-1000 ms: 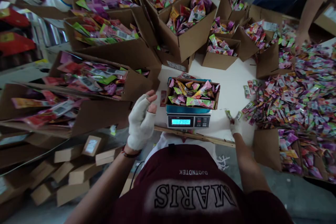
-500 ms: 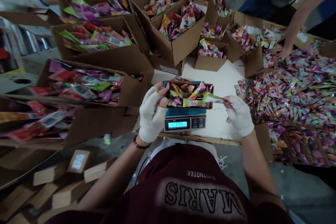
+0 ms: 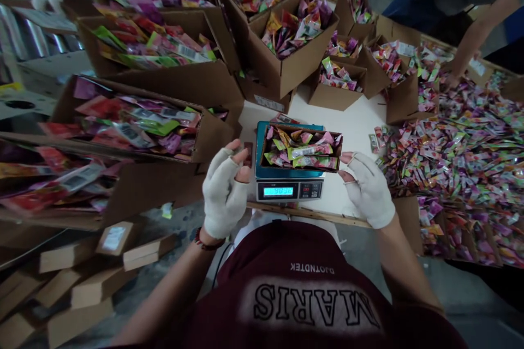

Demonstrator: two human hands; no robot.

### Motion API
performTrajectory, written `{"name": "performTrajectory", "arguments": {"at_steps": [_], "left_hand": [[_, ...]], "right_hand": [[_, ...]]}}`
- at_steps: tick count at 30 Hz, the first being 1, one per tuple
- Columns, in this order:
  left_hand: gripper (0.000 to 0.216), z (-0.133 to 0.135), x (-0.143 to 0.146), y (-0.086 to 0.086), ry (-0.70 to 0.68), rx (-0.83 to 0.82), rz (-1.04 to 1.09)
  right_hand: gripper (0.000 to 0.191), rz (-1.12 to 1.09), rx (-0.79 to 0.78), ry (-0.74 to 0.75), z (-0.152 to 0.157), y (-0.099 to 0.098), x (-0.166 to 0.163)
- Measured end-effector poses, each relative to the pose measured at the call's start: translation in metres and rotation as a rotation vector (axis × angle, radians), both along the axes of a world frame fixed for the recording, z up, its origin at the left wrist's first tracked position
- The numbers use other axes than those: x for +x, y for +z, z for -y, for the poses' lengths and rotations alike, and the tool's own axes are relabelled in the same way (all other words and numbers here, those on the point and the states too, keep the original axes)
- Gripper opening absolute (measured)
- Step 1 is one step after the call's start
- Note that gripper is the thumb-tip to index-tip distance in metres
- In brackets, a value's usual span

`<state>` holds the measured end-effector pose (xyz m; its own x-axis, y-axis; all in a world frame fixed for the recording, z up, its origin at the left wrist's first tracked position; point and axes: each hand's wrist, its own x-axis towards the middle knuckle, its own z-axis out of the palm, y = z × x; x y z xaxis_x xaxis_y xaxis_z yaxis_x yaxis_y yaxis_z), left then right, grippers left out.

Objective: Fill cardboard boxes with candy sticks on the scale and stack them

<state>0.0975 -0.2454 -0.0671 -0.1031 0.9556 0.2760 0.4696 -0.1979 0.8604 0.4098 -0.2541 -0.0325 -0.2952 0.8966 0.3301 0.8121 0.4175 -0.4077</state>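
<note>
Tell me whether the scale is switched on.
On: the scale shows a lit blue display under the small box of packets; the digits are too blurred to read.

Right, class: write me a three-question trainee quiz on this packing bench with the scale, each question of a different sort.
1. True or false: the small box of sachets sits on the scale.
2. Which hand is nearer the loose sachet pile? A) left hand B) right hand
3. Fill in: both hands wear white ____.

Key: 1 true. 2 B. 3 gloves; both hands are open beside the box, holding nothing.
</note>
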Motion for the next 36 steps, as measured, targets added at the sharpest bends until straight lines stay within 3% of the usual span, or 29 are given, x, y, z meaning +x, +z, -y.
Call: {"name": "performTrajectory", "arguments": {"at_steps": [7,14,18,24,26,28,32,36], "left_hand": [[0.039,-0.009,0.005,-0.004,-0.009,-0.052,0.006],[0.038,-0.022,0.016,-0.013,0.002,-0.135,0.083],[0.039,-0.03,0.018,-0.027,-0.004,-0.126,0.153],[0.038,-0.042,0.026,-0.037,0.01,-0.171,0.209],[0.04,-0.054,0.043,-0.039,-0.023,-0.245,0.28],[0.044,-0.074,0.072,-0.045,-0.08,-0.413,0.487],[0.04,-0.136,0.151,-0.073,-0.052,-0.973,1.164],[0.03,-0.2,0.221,-0.112,0.005,-1.159,1.251]], "right_hand": [[0.038,0.22,-0.169,0.127,-0.016,-0.011,-0.034],[0.05,0.656,-0.701,0.081,-0.061,-0.042,-0.066],[0.047,0.654,-0.72,0.041,-0.082,-0.033,-0.036],[0.043,0.635,-0.643,-0.218,-0.138,-0.031,0.032],[0.037,0.613,-0.646,-0.242,-0.167,-0.041,0.039],[0.031,0.592,-0.654,-0.229,-0.194,-0.055,0.037],[0.036,0.532,-0.683,-0.169,-0.228,-0.087,0.025],[0.041,0.446,-0.68,-0.107,-0.253,-0.101,0.049]]}}
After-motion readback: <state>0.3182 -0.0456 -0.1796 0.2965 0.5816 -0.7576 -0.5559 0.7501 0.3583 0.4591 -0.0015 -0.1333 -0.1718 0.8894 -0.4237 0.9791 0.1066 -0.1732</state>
